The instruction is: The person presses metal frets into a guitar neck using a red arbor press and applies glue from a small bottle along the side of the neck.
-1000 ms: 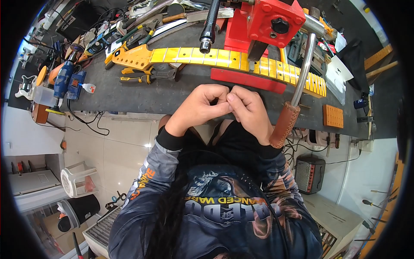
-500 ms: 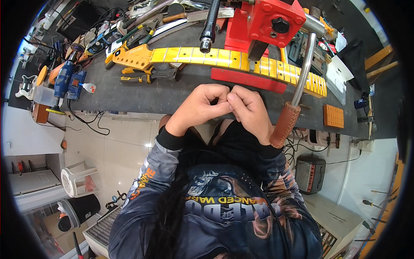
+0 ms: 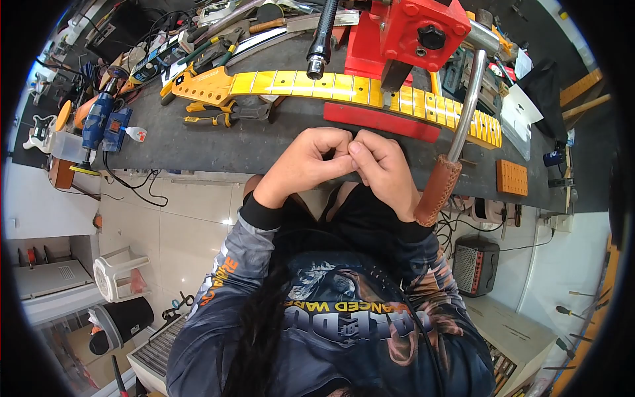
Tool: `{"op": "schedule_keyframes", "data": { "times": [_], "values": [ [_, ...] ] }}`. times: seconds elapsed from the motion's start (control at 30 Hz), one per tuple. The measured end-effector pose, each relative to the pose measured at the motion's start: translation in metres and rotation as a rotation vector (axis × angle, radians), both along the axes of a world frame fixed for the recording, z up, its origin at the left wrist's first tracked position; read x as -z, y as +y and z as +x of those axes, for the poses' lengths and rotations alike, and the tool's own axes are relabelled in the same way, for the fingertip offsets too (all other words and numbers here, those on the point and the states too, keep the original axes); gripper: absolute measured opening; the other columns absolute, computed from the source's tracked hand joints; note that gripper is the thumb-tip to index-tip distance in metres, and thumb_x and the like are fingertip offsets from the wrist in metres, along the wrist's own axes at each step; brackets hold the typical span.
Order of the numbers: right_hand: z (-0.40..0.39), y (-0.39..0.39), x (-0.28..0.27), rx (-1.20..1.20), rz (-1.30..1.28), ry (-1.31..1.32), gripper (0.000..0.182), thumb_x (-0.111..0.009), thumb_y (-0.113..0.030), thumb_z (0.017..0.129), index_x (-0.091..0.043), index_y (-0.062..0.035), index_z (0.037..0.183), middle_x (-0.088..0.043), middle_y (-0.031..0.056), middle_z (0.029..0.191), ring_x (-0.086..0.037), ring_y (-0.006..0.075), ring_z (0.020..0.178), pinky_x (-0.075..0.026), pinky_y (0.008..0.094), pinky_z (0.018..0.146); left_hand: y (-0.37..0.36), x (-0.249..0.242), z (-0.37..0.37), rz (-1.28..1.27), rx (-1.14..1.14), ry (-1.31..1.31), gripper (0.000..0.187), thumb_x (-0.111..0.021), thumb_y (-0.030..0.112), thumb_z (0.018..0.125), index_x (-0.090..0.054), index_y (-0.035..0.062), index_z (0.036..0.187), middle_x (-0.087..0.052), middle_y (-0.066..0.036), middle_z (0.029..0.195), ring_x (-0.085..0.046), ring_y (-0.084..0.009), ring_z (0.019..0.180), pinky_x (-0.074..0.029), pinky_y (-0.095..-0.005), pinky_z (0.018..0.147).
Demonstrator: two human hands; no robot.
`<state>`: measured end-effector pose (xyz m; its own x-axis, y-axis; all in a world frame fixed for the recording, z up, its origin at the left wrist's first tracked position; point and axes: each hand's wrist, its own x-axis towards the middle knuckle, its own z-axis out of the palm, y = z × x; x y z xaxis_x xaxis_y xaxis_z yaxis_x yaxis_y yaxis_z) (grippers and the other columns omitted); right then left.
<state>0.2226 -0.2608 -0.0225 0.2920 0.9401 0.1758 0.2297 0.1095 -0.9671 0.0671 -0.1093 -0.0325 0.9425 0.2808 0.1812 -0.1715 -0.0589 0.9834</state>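
Note:
My left hand (image 3: 309,161) and my right hand (image 3: 382,167) meet fingertip to fingertip at the front edge of the workbench. Both are closed in a pinch; whatever lies between the fingers is hidden. Beyond them a yellow guitar neck (image 3: 284,84) with metal frets lies across the bench, its headstock to the left. The red arbor press (image 3: 423,33) stands over the neck, its dark ram down at the fretboard. Its metal lever ends in a brown leather-wrapped handle (image 3: 438,190) beside my right wrist. A red bar (image 3: 380,123) lies under the neck.
Yellow-and-black pliers (image 3: 211,118) lie below the headstock. A blue rotary tool (image 3: 99,122) stands at the left, with a small white-capped bottle (image 3: 136,134) near it. An orange drilled block (image 3: 512,177) sits at the right edge. Tools crowd the back. A flexible lamp arm (image 3: 320,46) hangs over the neck.

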Motion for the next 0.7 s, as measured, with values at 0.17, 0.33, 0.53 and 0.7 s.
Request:
{"op": "schedule_keyframes", "data": {
  "times": [0.17, 0.33, 0.53, 0.7],
  "values": [
    [-0.0005, -0.0002, -0.0016, 0.000, 0.001, 0.007, 0.029, -0.066, -0.017, 0.115, -0.062, 0.0031, 0.094, -0.054, 0.0096, 0.073, -0.045, 0.0130, 0.070, -0.043, 0.0365, 0.063, -0.0015, -0.0019, 0.0005, 0.011, -0.012, 0.003, 0.029, -0.078, 0.008, 0.107, -0.059, 0.0035, 0.085, -0.051, 0.006, 0.083, -0.045, -0.0054, 0.080, -0.040, -0.0294, 0.069],
    [-0.0002, -0.0002, 0.0011, 0.002, 0.000, 0.012, 0.029, -0.066, -0.017, 0.115, -0.061, 0.0030, 0.094, -0.054, 0.0091, 0.073, -0.045, 0.0127, 0.070, -0.043, 0.0362, 0.063, -0.0028, -0.0040, 0.0010, -0.017, -0.029, 0.018, 0.034, -0.079, 0.012, 0.103, -0.055, 0.0041, 0.081, -0.050, 0.006, 0.078, -0.045, -0.0054, 0.078, -0.040, -0.0286, 0.069],
    [-0.0003, -0.0001, 0.0017, -0.006, -0.006, 0.031, 0.030, -0.066, -0.017, 0.115, -0.060, 0.0028, 0.093, -0.054, 0.0090, 0.073, -0.044, 0.0128, 0.070, -0.043, 0.0361, 0.063, -0.0016, -0.0019, 0.0003, -0.001, -0.010, -0.003, 0.030, -0.078, 0.009, 0.107, -0.059, 0.0037, 0.085, -0.050, 0.007, 0.082, -0.044, -0.0051, 0.079, -0.039, -0.0290, 0.068],
    [0.0003, 0.0002, 0.0025, -0.003, 0.000, 0.019, 0.030, -0.066, -0.017, 0.115, -0.061, 0.0027, 0.094, -0.054, 0.0095, 0.073, -0.044, 0.0131, 0.070, -0.043, 0.0362, 0.063, -0.0022, -0.0025, 0.0010, 0.001, -0.010, -0.015, 0.031, -0.078, 0.009, 0.107, -0.058, 0.0037, 0.084, -0.050, 0.007, 0.081, -0.044, -0.0051, 0.079, -0.039, -0.0291, 0.068]
  ]
}}
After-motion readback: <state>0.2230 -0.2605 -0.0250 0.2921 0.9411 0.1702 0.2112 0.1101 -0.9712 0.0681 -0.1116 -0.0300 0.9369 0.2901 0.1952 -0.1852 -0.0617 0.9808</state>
